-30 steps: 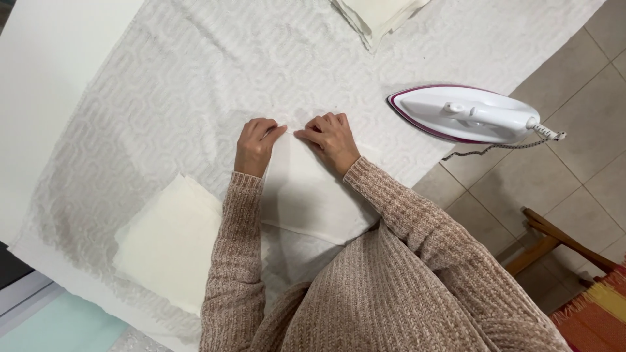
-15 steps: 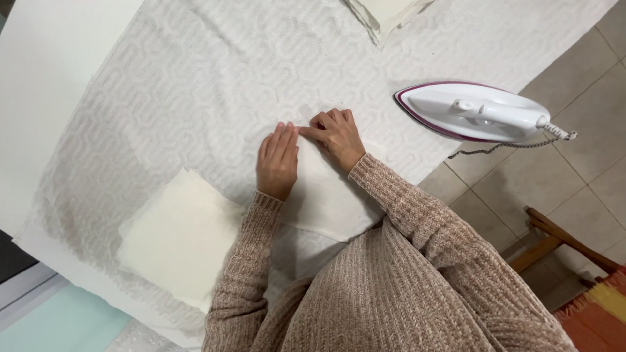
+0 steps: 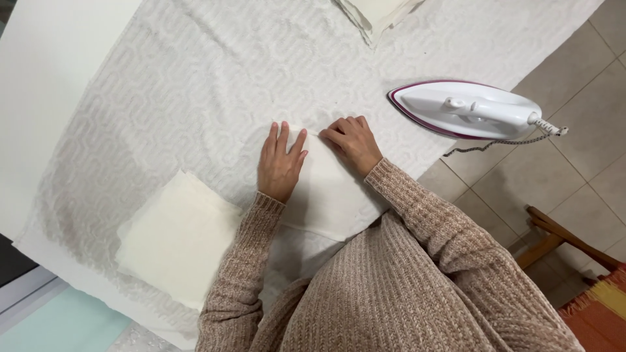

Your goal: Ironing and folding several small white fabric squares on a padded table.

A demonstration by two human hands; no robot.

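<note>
A cream cloth (image 3: 329, 189) lies folded on the patterned white table cover (image 3: 195, 98) just in front of me. My left hand (image 3: 280, 163) rests flat on its left part, fingers straight and close together. My right hand (image 3: 352, 143) has its fingers curled and pinches the cloth's far edge. Both sleeves are of beige knit. A white iron (image 3: 473, 109) with a dark red rim sits on the cover's right edge, a little to the right of my right hand.
A stack of folded cream cloths (image 3: 179, 238) lies at my left. More folded cloths (image 3: 378, 12) sit at the far edge. The iron's cord (image 3: 502, 143) hangs over tiled floor. A wooden chair (image 3: 561, 238) stands at right.
My left hand went from curled fingers at the cloth's far edge to lying flat on the cloth. My right hand stayed at the far edge.
</note>
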